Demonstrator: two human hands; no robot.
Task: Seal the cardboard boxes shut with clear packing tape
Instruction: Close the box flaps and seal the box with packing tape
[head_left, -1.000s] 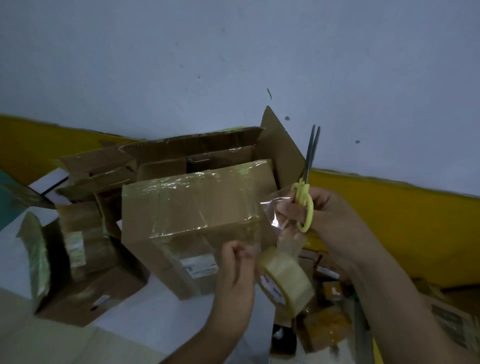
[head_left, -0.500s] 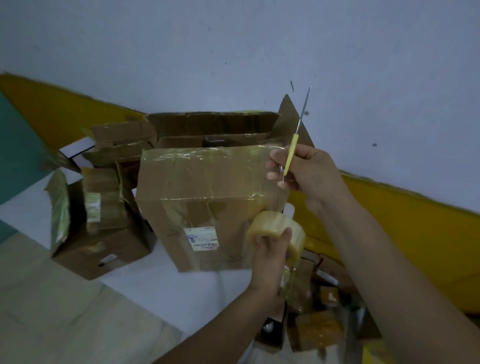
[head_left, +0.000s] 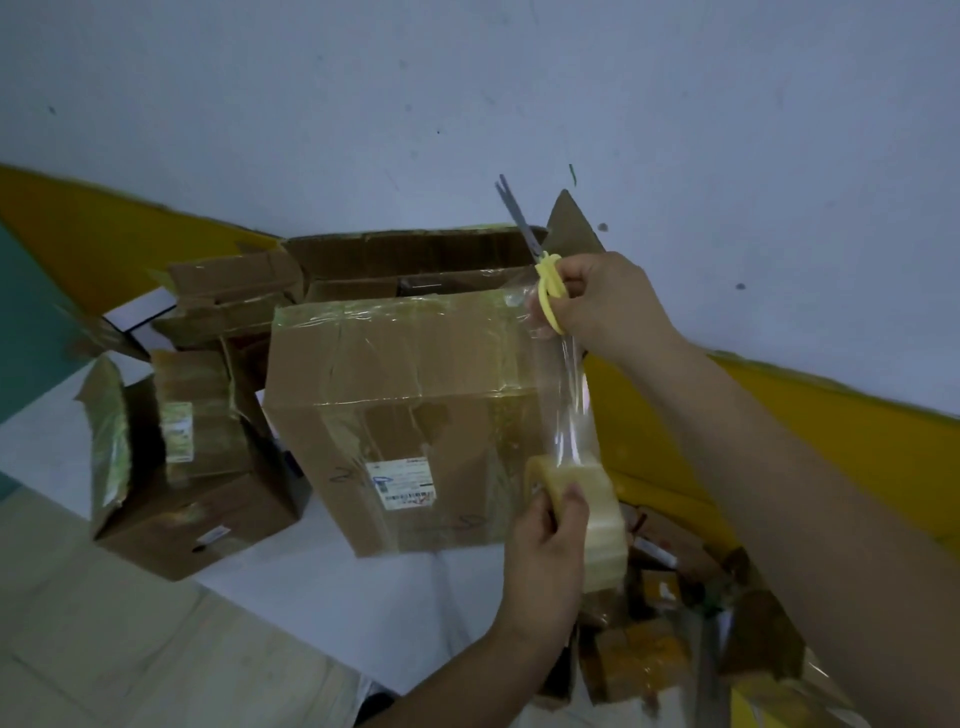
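head view. big cardboard box (head_left: 410, 415) stands at centre on a white sheet (head_left: 322, 597), label face toward the camera, its top and front already glossy with clear tape. judged: this one is part-wrapped, and the strip in hand is meant for its 3 o'clock edge.

left hand (head_left: 545, 540) at 5 o'clock of the box, fingers and thumb curled round the tape roll (head_left: 587, 514), gripping it by the rim. roll sits low, just beside the box's lower right corner, probably so the strip pays out upward along that edge.

right hand (head_left: 587, 301) at 2 o'clock of the box, near its top right corner. fingers closed on the yellow handles of the scissors (head_left: 540, 265) and, it seems, pinching the free end of the tape strip (head_left: 569, 405) too; exact finger contact on the film hard to make out. blades point up toward 11 o'clock, nearly closed, away from the tape. likely held ready, out of the way until a cut is wanted.

strip runs taut between the two hands, close to the box's right side; whether it touches the cardboard i cannot tell.

around: open box (head_left: 415, 254) behind at 12 o'clock, flaps up. smaller taped boxes (head_left: 187, 467) at 9 o'clock. jumble of small parcels (head_left: 654, 597) at 4 to 5 o'clock, below the right forearm. wall pale above, yellow band below.

risk, judged: film folding on itself before it is pressed down.
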